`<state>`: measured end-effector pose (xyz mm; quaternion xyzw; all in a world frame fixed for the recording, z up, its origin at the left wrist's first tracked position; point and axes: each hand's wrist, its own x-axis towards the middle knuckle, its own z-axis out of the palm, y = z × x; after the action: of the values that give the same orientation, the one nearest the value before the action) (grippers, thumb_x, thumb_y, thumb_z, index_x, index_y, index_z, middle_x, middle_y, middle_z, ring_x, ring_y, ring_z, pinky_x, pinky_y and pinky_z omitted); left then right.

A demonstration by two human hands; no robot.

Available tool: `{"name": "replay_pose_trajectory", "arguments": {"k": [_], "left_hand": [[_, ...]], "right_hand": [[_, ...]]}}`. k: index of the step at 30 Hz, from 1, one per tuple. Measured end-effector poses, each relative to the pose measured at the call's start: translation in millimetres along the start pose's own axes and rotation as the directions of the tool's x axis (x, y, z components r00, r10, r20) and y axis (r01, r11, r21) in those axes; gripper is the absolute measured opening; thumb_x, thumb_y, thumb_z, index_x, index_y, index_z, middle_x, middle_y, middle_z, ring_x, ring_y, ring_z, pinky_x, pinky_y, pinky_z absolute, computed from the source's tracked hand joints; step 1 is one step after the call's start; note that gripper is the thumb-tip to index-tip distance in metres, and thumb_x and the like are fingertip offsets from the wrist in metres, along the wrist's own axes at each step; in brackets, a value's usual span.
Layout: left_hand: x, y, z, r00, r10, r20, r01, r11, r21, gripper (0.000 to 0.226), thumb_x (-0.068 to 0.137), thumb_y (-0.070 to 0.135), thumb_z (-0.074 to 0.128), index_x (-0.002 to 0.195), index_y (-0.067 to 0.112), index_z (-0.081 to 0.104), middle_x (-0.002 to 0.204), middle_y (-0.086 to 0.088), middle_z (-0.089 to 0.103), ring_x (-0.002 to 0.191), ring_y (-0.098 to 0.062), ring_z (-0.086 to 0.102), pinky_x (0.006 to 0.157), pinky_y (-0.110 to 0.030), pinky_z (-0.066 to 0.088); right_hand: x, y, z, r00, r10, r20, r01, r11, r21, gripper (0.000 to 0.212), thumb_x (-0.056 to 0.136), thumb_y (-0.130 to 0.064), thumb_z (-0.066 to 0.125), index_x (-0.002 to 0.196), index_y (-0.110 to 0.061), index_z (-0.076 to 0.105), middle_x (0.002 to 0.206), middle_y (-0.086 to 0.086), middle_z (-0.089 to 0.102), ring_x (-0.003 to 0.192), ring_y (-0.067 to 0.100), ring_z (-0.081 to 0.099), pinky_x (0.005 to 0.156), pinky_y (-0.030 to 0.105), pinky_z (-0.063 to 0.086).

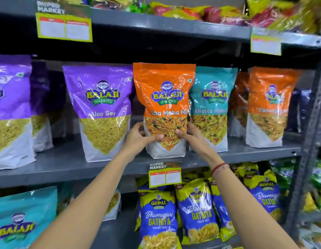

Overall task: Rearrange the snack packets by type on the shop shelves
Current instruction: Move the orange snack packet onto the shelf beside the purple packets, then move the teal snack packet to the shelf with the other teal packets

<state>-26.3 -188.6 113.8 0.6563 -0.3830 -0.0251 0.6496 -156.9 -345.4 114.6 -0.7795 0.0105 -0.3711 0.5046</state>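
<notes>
Two bare hands hold an orange Balaji packet point(164, 108) upright at the centre of the frame, its base on the grey middle shelf point(66, 164). The left hand point(140, 135) grips its lower left edge, and the right hand point(187, 134) grips its lower right edge, thumbs across the clear window. A red thread bracelet point(219, 168) circles the right wrist. Just left stands a purple Aloo Sev packet point(102, 112); just right, partly behind, a teal packet point(212, 108), then another orange packet point(269, 105) towards the right. Below, at lower centre, blue Gopal Gathiya packets point(158, 218) lean together beneath a price tag point(165, 175) clipped to the shelf edge.
</notes>
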Motion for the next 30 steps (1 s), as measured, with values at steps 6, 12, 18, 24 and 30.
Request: {"name": "replay_pose_trajectory", "arguments": {"k": [6, 12, 18, 24, 30], "left_hand": [[6.2, -0.8, -0.9, 0.999, -0.046, 0.025, 0.046, 0.999, -0.002, 0.068, 0.055, 0.026, 0.087, 0.111, 0.025, 0.048, 0.1, 0.011, 0.063, 0.103, -0.013, 0.061, 0.065, -0.012, 0.046], [-30.2, 20.4, 30.4, 0.871, 0.323, -0.371, -0.226, 0.933, 0.281, 0.074, 0.07, 0.026, 0.08, 0.132, 0.015, 0.041, 0.131, -0.004, 0.05, 0.123, -0.021, 0.047, 0.102, -0.04, 0.041], [-52.8, 50.7, 109.2, 0.775, 0.63, -0.046, -0.573, 0.732, 0.37, 0.048, 0.081, 0.019, 0.062, 0.126, 0.012, 0.049, 0.126, -0.008, 0.052, 0.118, -0.015, 0.045, 0.102, -0.011, 0.025], [-27.1, 28.6, 173.9, 0.981, 0.162, 0.107, -0.189, 0.92, 0.343, 0.091, 0.085, 0.036, 0.062, 0.148, 0.013, 0.0, 0.158, -0.011, 0.007, 0.145, -0.025, 0.01, 0.113, -0.034, 0.014], [-15.0, 20.5, 186.8, 0.99, 0.144, 0.002, -0.141, 0.966, 0.216, 0.102, 0.078, 0.023, 0.072, 0.148, 0.013, 0.0, 0.155, -0.011, 0.021, 0.141, -0.025, 0.021, 0.111, -0.035, 0.022]], "right_hand": [[-2.0, 2.7, 14.6, 0.993, -0.008, -0.118, 0.005, 1.0, -0.027, 0.039, 0.091, -0.016, 0.06, 0.127, -0.005, 0.052, 0.123, 0.013, 0.063, 0.114, 0.025, 0.059, 0.1, 0.049, 0.045], [-28.3, -7.7, 1.1, 0.881, -0.276, -0.384, 0.142, 0.929, -0.342, 0.041, 0.086, -0.031, 0.066, 0.119, -0.008, 0.058, 0.109, 0.002, 0.065, 0.096, 0.016, 0.062, 0.08, 0.027, 0.051], [-22.9, -6.3, -62.4, 0.707, -0.37, -0.603, 0.122, 0.903, -0.411, 0.035, 0.086, -0.03, 0.067, 0.113, -0.009, 0.061, 0.105, 0.007, 0.063, 0.092, 0.023, 0.06, 0.08, 0.046, 0.052], [-9.2, 32.9, -117.3, 0.904, 0.079, -0.42, -0.162, 0.973, -0.164, 0.079, 0.082, -0.04, 0.069, 0.144, -0.012, 0.029, 0.15, 0.011, 0.036, 0.137, 0.025, 0.035, 0.112, 0.044, 0.031], [-9.8, 50.3, -120.1, 0.948, 0.238, -0.212, -0.249, 0.968, -0.028, 0.094, 0.068, -0.05, 0.074, 0.144, -0.017, 0.03, 0.141, 0.007, 0.049, 0.128, 0.022, 0.047, 0.108, 0.042, 0.037]]}}
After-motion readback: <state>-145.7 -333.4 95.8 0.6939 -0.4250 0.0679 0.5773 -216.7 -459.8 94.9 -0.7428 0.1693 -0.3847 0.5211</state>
